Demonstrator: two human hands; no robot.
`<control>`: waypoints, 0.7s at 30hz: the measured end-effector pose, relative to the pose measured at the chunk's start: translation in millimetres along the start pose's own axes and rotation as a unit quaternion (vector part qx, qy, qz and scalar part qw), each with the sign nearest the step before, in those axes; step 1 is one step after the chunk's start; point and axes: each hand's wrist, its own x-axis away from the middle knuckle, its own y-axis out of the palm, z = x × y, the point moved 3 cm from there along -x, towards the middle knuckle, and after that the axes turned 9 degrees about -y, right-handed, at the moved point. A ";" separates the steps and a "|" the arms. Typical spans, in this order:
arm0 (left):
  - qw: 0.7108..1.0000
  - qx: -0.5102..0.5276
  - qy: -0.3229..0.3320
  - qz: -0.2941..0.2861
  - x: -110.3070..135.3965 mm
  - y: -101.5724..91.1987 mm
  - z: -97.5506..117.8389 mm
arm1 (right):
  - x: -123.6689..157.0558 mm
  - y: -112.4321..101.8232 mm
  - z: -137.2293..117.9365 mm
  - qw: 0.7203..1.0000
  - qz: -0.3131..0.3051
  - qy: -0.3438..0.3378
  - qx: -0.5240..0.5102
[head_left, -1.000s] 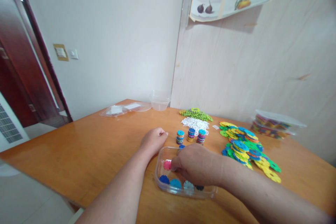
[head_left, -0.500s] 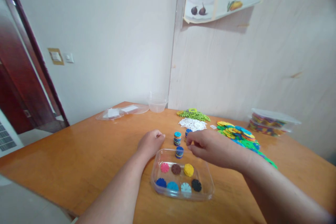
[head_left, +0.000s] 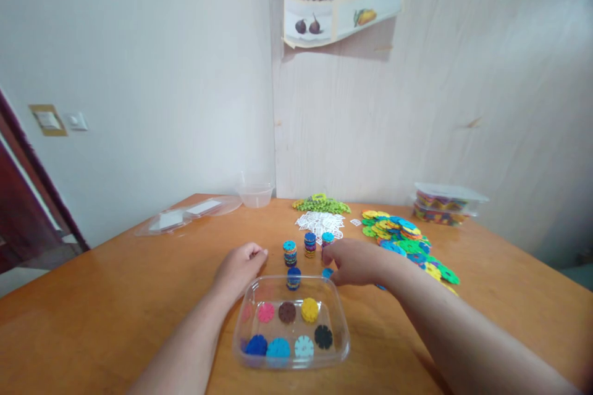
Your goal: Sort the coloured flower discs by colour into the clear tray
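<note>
My right hand [head_left: 352,261] reaches to the stacks with thumb and fingers bent together at a light blue notched disc [head_left: 327,273]; the palm side is hidden. Just beyond its fingertips rises a stack of colourful notched discs [head_left: 327,238]. My left hand [head_left: 241,266] rests on the table, fingers curled and nothing visible in it. Between the hands stand a stack topped light blue [head_left: 290,253], one topped dark blue [head_left: 310,245] and a nearer dark blue-topped one [head_left: 293,278]. In front lies a clear plastic tray [head_left: 341,327] with several single-coloured discs, among them a yellow disc [head_left: 309,310].
A loose heap of large coloured discs [head_left: 407,241] spreads at the right. Behind the stacks lie white plastic pieces [head_left: 319,223] and green pieces [head_left: 324,205]. Filled clear boxes [head_left: 445,205] stand back right; a clear tub [head_left: 256,192] and flat lids [head_left: 185,215] lie back left.
The view has swung right, so the scene sits further left. My right hand has shifted off the rear stacks, uncovering two, and come down at the light blue disc. My left hand stays resting.
</note>
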 end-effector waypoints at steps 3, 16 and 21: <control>1.000 -0.001 -0.002 0.003 1.2 -1.1 1.7 | -1.8 2.5 -4.2 1.000 -0.014 -0.016 0.005; 1.000 -0.011 -0.008 -0.003 2.5 -1.4 4.0 | -0.4 -2.5 2.5 1.000 -0.008 0.017 0.001; 1.000 0.001 -0.005 -0.009 3.3 -0.3 2.7 | 10.8 -24.2 -8.3 0.997 0.056 0.029 -0.053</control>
